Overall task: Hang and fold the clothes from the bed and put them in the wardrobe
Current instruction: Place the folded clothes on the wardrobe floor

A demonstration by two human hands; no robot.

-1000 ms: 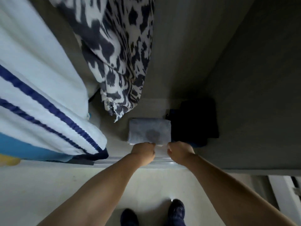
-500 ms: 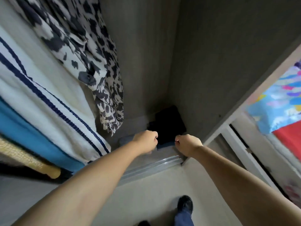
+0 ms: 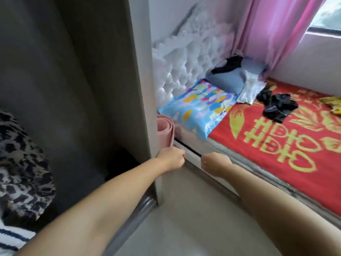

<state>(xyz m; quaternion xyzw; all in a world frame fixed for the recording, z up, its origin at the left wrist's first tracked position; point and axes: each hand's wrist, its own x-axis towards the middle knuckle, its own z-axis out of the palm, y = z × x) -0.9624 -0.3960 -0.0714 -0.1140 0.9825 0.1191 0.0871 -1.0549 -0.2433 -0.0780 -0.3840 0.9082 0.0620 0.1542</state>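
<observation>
clothes (image 3: 276,106) left on bed (image 3: 276,145); view swung off wardrobe (image 3: 140,89)
left hand (image 3: 172,160) and right hand (image 3: 215,163) both curled, empty; next garment due

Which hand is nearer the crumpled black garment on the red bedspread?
Right. The right hand is by the bed's edge, below the black garment in the head view. The left hand is farther off, beside the wardrobe side panel.

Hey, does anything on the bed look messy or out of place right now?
Yes. A black garment lies crumpled on the red bedspread, another black garment is draped over the grey pillow, and a white one is bunched beside it.
</observation>
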